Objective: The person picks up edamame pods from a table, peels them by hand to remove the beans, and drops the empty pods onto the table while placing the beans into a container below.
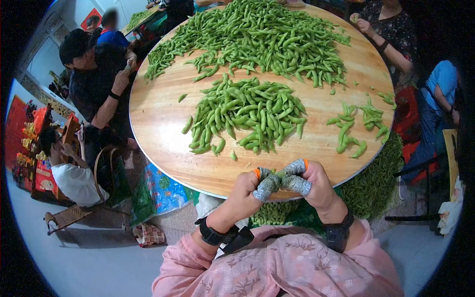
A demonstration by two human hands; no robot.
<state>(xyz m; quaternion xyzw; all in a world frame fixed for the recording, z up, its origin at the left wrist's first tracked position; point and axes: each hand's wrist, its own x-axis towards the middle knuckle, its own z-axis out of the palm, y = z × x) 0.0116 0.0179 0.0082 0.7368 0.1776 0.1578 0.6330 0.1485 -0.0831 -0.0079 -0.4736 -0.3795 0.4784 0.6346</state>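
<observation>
My left hand (247,187) and my right hand (314,184) meet over the near edge of the round wooden table (163,131). Grey knitted covers with orange bands wrap some of the fingers on both. Between the fingertips a little of a green edamame pod (280,174) shows, pinched by both hands; the fingers hide most of it. Just beyond lies a small heap of edamame pods (247,111). Farther back spreads a much larger pile of pods (267,37).
Loose pods (349,131) lie at the table's right. Below the edge on that side is a mass of small green pods or beans (373,183). People sit around, one in black (91,79) at left. A wooden chair (79,213) stands lower left.
</observation>
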